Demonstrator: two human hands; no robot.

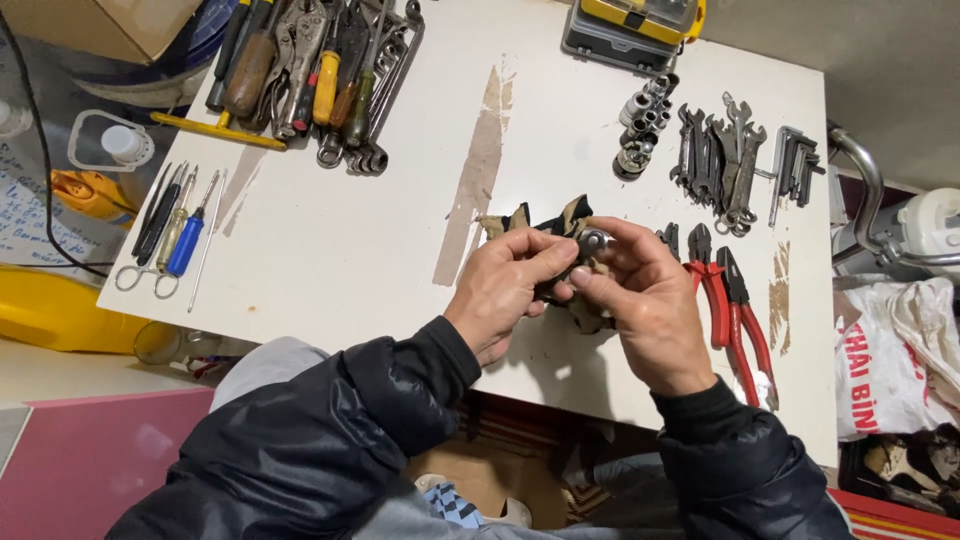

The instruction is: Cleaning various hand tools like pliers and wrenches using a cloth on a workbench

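Your left hand (503, 288) and right hand (640, 295) meet over the middle of the white table (340, 240), fingertips together. Between them you pinch a small round metal part (592, 241), wrapped partly in a black-and-tan rag (545, 222); both hands are closed on this bundle, which is held just above the tabletop. What kind of part it is cannot be told.

Just right of your right hand lie red-handled pliers (728, 305), side by side on the table. Beyond them, toward the far edge: a cluster of sockets (640, 125), a row of open-end wrenches (722, 160), and a set of hex keys (795, 165). A yellow-and-grey case (630, 25) sits at the far edge.

Far left corner: a pile of screwdrivers, locking pliers and combination wrenches (310, 75). Left edge: small precision screwdrivers (178, 235), one blue-handled, well apart from your hands.

Both sleeves are dark and padded.
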